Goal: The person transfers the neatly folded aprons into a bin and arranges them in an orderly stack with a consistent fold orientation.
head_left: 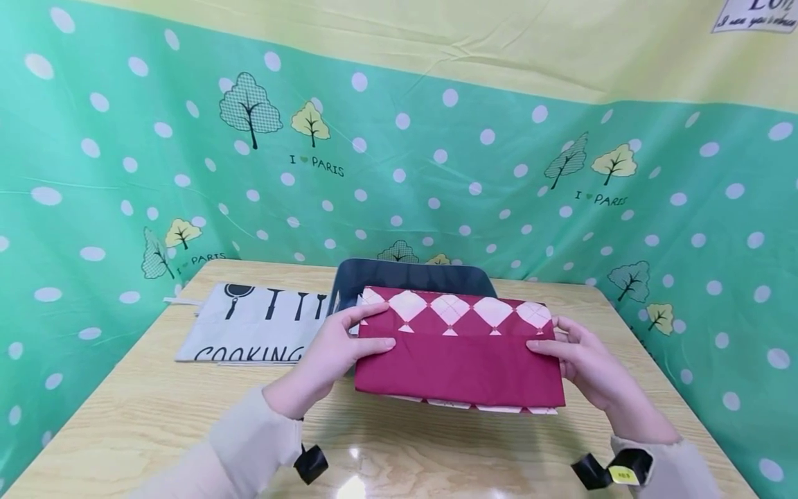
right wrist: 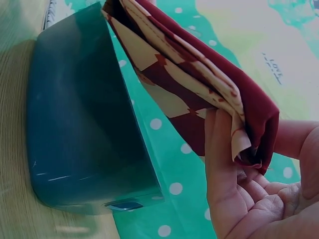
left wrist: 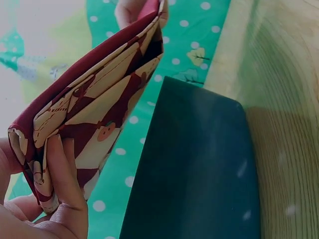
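Observation:
A folded dark red cloth [head_left: 458, 367] with a band of pale diamonds is held up by its two short ends. At its left end my left hand [head_left: 330, 350] pinches the layers, thumb on the front and fingers behind. My right hand [head_left: 589, 364] grips the other end in the same way. Side on, the left wrist view shows several stacked layers of the cloth [left wrist: 94, 109]. Behind and below it stands a dark blue-grey bin [head_left: 411, 272], its front mostly hidden by the cloth in the head view.
A folded white cloth [head_left: 249, 329] printed with black utensils and the word COOKING lies left of the bin, a pale strap [head_left: 182, 301] sticking out. Both rest on a light wood table [head_left: 143, 409]. A green dotted curtain [head_left: 399, 173] hangs around the table's back and sides.

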Demonstrator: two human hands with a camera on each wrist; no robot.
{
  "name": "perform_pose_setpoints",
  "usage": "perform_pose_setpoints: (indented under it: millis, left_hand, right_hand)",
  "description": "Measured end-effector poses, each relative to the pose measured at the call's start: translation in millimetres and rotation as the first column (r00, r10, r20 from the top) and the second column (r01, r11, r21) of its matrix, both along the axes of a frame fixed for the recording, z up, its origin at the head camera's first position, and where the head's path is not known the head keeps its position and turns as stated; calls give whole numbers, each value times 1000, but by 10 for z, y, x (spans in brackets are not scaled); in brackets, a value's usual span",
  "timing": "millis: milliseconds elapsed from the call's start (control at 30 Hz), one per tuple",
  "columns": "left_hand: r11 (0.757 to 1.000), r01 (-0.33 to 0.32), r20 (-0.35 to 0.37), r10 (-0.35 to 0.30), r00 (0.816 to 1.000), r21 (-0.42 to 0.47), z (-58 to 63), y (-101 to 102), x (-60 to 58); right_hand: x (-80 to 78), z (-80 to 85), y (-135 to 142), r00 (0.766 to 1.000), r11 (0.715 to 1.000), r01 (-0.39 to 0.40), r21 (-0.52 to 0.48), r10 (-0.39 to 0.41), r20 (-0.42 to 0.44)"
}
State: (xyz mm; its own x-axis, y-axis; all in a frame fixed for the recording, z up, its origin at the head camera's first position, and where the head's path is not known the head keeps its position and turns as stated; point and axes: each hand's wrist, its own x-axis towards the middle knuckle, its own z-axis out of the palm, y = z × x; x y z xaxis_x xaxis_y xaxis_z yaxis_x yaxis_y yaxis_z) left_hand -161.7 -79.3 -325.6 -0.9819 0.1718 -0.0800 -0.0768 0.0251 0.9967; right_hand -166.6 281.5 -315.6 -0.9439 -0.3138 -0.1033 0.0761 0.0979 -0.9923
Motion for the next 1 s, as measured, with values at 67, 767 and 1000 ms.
perform_pose_setpoints:
  millis: [67, 767, 1000]
  left_hand:
    - [1000, 6, -8, -6, 1000, -17, 20, -23, -4]
    - [977, -48, -98, 28, 995, -210, 249, -149, -146]
    - [968, -72, -66, 58, 996, -242, 294, -183, -323]
  right_hand:
    - [-14, 40, -25, 1000, 1000, 2, 26, -2, -5]
    - [-261, 245, -148, 999, 993, -8, 118, 12, -31]
    - [-394, 318, -191, 999, 989, -5, 151, 12, -47]
